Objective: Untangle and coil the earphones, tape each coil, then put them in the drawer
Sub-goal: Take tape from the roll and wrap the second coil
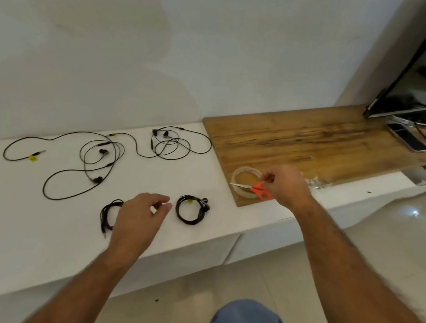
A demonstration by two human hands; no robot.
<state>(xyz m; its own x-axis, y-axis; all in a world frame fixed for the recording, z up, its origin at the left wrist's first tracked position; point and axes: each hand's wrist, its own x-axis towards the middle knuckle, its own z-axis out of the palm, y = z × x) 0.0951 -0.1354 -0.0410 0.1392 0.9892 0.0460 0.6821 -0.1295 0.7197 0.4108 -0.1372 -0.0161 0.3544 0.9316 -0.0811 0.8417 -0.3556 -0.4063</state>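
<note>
My right hand (284, 186) is over the near left corner of the wooden board (314, 143), fingers curled at the red handles of the scissors (254, 188), which lie across the roll of clear tape (246, 181); whether I have them pinched or am only touching them I cannot tell. The scissors' long axis runs left to right, blades pointing left toward the white worktop (26, 233), handles on my side of the grip. My left hand (142, 214) hovers low over the worktop near its front edge, fingers loosely bent and thumb close to forefinger, with what may be a small pale strip of tape between them, though it is too blurred to be sure. It sits between two coiled earphones: one coil (108, 216) just to its left, partly hidden under my hand, the other coil (191, 209) just to its right with a yellow tag on it. Two more earphones lie uncoiled toward the back edge, one tangle (92, 163) at the left and another (174, 145) nearer the board. The coils are nearer my left hand, the tape and scissors nearer my right, so I judge taping the next coil means bringing tape leftward across the board's edge.
</note>
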